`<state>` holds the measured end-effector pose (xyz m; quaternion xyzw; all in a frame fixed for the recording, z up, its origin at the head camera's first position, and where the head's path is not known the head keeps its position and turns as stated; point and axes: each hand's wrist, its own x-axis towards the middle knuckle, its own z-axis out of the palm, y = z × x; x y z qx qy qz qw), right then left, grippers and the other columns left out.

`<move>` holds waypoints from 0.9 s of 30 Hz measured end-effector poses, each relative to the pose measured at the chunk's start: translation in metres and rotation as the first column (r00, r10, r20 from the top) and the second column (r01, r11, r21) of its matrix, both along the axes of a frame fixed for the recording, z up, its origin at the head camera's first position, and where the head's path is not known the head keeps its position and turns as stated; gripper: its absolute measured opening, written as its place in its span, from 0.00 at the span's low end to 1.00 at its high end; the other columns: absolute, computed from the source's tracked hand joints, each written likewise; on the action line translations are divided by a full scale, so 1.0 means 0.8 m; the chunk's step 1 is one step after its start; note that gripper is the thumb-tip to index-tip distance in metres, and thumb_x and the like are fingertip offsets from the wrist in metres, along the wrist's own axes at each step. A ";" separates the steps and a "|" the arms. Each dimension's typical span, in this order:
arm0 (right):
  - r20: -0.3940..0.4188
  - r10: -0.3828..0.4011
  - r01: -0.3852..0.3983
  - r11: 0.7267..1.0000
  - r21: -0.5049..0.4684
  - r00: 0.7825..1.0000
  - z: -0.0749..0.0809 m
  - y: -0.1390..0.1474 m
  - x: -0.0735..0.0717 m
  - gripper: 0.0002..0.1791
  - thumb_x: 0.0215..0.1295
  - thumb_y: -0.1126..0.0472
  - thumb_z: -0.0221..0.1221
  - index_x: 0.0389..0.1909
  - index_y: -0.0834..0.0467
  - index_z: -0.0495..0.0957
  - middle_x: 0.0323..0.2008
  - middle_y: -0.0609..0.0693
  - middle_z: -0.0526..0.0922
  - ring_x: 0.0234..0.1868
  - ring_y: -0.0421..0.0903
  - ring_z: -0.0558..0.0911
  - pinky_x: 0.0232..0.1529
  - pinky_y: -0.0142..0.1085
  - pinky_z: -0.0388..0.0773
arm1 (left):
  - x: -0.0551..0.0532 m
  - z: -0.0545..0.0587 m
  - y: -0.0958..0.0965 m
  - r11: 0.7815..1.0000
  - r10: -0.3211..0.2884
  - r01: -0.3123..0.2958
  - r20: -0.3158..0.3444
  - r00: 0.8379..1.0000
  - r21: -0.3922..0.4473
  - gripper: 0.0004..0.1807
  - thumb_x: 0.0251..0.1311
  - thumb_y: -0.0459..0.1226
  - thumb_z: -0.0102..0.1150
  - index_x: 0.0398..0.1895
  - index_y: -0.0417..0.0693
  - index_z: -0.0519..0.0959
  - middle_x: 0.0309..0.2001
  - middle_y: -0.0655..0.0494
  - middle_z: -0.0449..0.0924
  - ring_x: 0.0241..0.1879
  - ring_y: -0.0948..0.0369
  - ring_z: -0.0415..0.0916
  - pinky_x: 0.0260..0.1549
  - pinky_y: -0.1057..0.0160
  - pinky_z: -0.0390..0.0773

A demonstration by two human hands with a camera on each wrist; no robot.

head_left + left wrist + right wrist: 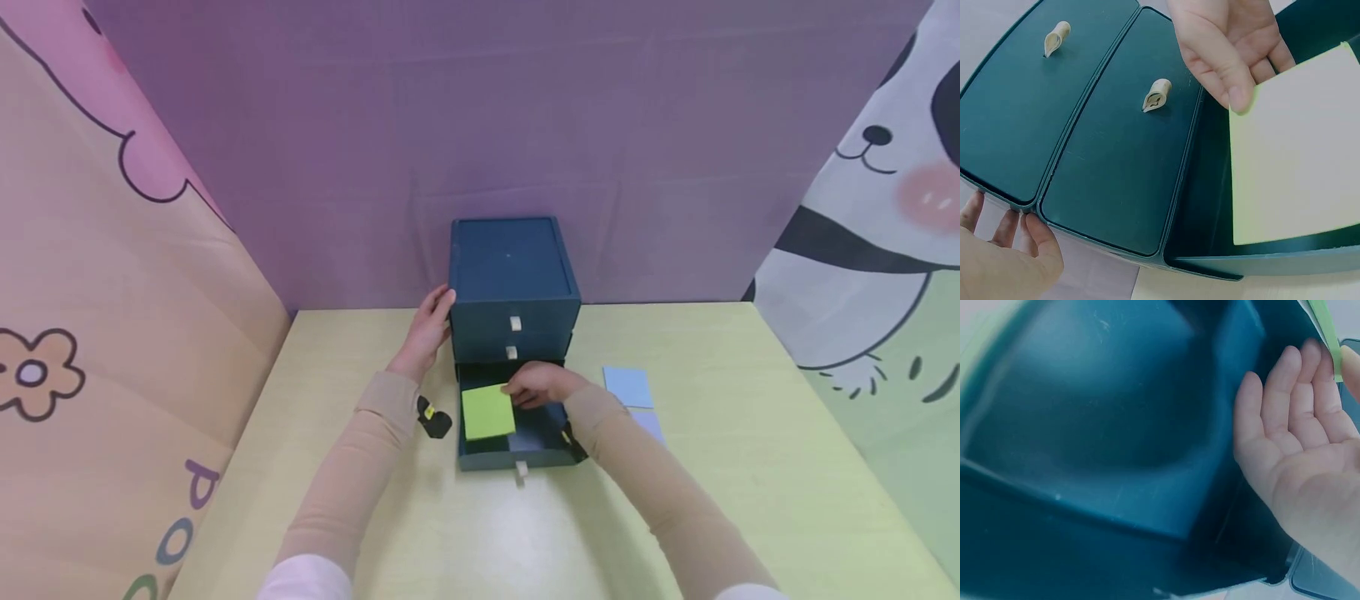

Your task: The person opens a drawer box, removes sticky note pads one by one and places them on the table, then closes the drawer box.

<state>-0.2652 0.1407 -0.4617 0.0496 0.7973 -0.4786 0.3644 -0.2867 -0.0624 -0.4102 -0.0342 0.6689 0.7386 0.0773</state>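
A dark blue drawer unit (513, 258) stands against the back wall, its bottom drawer (487, 461) pulled out. My right hand (542, 383) pinches a yellow-green sticky note (488, 412) by one edge, thumb on one face. The note hangs over the left part of that drawer. From the left wrist view, the note (1297, 150) is tilted with its broad pale face showing. My left hand (427, 329) touches the left side of the unit, fingertips against its edge. The two upper drawers, with small cream pull tabs (1157, 95), are closed.
Right of the unit, a light blue note (628, 387) and a lilac note (647, 423) lie on the pale table (750, 467), the lilac one partly behind my right sleeve. A purple cloth wall (510, 117) rises behind. Black wrist-worn devices (433, 418) flank the drawer.
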 end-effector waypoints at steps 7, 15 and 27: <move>-0.004 0.009 -0.010 0.998 -0.065 1.000 0.012 0.011 0.004 0.05 0.64 0.63 0.57 0.29 0.60 0.75 0.26 0.47 0.76 0.31 0.42 0.77 0.51 0.42 0.77 | 0.002 0.001 0.000 1.000 0.002 -0.002 -0.016 1.000 0.012 0.32 0.69 0.53 0.45 0.73 0.54 0.55 0.74 0.53 0.50 0.72 0.54 0.49 0.69 0.49 0.55; -0.003 0.001 -0.001 0.991 -0.136 1.000 0.021 0.022 0.009 0.07 0.65 0.64 0.55 0.27 0.57 0.75 0.24 0.45 0.75 0.28 0.39 0.76 0.57 0.47 0.74 | 0.002 0.003 0.001 1.000 -0.003 0.003 -0.008 1.000 0.009 0.32 0.69 0.52 0.45 0.73 0.54 0.55 0.74 0.53 0.50 0.73 0.54 0.48 0.69 0.49 0.55; -0.012 0.006 -0.008 0.979 -0.203 1.000 0.023 0.044 0.018 0.09 0.68 0.63 0.52 0.29 0.57 0.77 0.26 0.43 0.80 0.30 0.38 0.80 0.54 0.43 0.76 | 0.004 0.003 0.000 1.000 -0.004 0.004 0.010 1.000 0.016 0.32 0.69 0.52 0.45 0.73 0.55 0.54 0.74 0.54 0.50 0.73 0.52 0.49 0.69 0.50 0.54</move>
